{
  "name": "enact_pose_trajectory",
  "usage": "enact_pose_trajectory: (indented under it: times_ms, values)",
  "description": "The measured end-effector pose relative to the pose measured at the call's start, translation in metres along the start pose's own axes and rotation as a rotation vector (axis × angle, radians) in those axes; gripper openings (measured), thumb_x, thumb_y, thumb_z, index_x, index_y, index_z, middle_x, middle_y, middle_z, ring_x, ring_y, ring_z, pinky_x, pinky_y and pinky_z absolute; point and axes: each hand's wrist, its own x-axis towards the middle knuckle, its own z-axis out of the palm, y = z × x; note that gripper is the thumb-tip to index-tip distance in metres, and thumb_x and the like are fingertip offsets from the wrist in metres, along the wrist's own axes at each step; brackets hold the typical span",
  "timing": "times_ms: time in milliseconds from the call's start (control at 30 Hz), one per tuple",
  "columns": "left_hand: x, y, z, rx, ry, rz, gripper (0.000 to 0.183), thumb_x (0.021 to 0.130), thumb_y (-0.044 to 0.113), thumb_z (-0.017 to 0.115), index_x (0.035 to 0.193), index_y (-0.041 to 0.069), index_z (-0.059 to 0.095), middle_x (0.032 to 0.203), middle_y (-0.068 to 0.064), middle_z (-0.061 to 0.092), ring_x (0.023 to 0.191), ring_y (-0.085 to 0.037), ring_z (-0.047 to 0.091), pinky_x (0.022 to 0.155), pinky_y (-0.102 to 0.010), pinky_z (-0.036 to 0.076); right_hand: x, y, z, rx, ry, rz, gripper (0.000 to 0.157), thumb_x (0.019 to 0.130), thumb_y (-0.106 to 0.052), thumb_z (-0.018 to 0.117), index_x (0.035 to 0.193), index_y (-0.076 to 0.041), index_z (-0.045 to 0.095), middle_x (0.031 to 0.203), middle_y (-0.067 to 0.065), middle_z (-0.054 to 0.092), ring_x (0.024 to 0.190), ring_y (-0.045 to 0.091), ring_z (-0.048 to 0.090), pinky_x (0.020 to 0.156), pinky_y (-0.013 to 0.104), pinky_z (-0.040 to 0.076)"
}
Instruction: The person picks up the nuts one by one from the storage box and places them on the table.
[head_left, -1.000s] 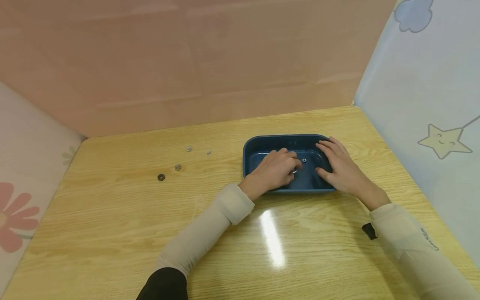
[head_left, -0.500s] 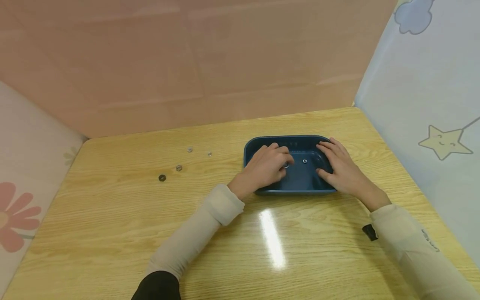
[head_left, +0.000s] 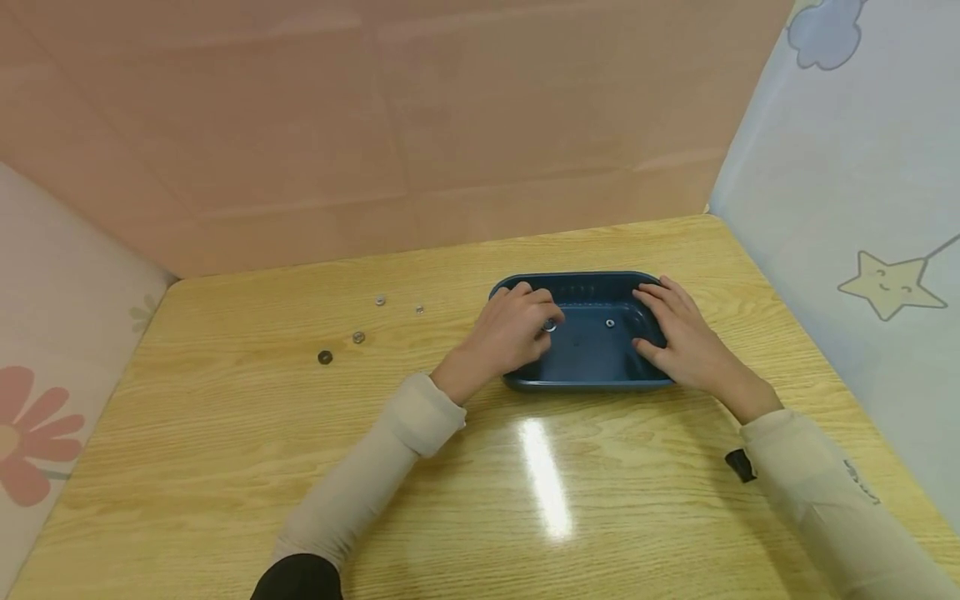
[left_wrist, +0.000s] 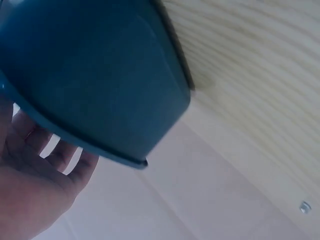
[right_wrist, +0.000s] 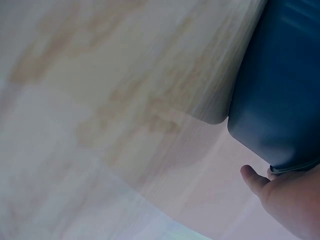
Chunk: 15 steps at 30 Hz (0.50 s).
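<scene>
A dark blue rectangular box (head_left: 592, 385) stands on the wooden table. My left hand (head_left: 510, 329) is over its left side and pinches a shiny metal nut (head_left: 550, 326) between thumb and fingertips; the fingers partly cover it. In the left wrist view, the left hand (left_wrist: 40, 170) shows beside the box rim, the nut hidden there. A smaller metal nut (head_left: 610, 323) lies on the box floor toward the right. My right hand (head_left: 686, 342) rests over the box's right rim with fingers spread and fairly straight, the fingertips inside.
Left of the box, a dark nut (head_left: 325, 357), a grey nut (head_left: 358, 337) and two small silver nuts, one farther back (head_left: 380, 300) and one nearer the box (head_left: 419, 309), lie on the table (head_left: 225, 450). A black object (head_left: 740, 465) sits beside the right sleeve.
My left hand has moved left across the box with the nut in its fingers, uncovering more of the box floor. The right hand has stayed at the right rim.
</scene>
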Motion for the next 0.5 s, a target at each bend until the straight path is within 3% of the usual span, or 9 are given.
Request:
enact_pose_trajectory:
  times_ms: [267,500]
  values:
    - [-0.011,-0.014,-0.008,-0.062,0.007,-0.057,0.022,0.093,0.016,0.067,0.115,0.016,0.073,0.117,0.000,0.068,0.104,-0.023,0.057,0.093,-0.040,0.049,0.000,-0.002,-0.001,0.005,-0.007,0.007,0.071,0.094,-0.016,0.063,0.152,0.006,0.028,0.158,0.028,0.022,0.152,0.044,0.002,0.115,0.069,0.014]
    - [-0.024,-0.030,-0.013,-0.060,0.057,-0.096,0.021,0.092,0.015,0.068,0.112,0.015,0.074,0.117,-0.001,0.069,0.100,-0.024,0.058,0.092,-0.043,0.049,0.001,-0.003,-0.001,0.007,-0.012,0.015,0.071,0.094,-0.016,0.063,0.152,0.006,0.028,0.158,0.028,0.022,0.152,0.045,0.002,0.114,0.070,0.014]
